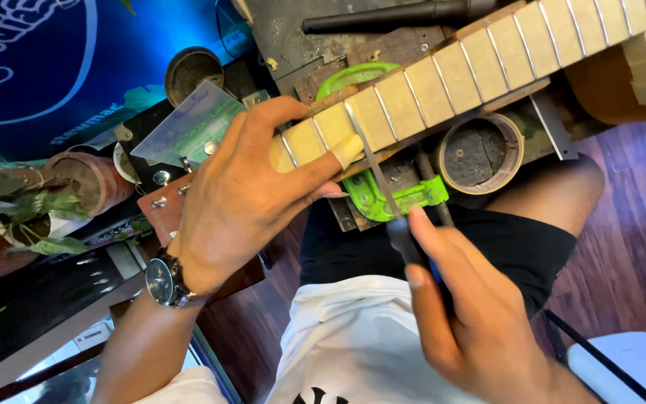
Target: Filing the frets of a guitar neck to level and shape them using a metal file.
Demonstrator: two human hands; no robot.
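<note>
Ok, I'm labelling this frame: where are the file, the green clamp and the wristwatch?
file (374, 173), head view, on its blade.
green clamp (401, 200), head view, on its lower jaw.
wristwatch (160, 280), head view, on its dial.
</note>
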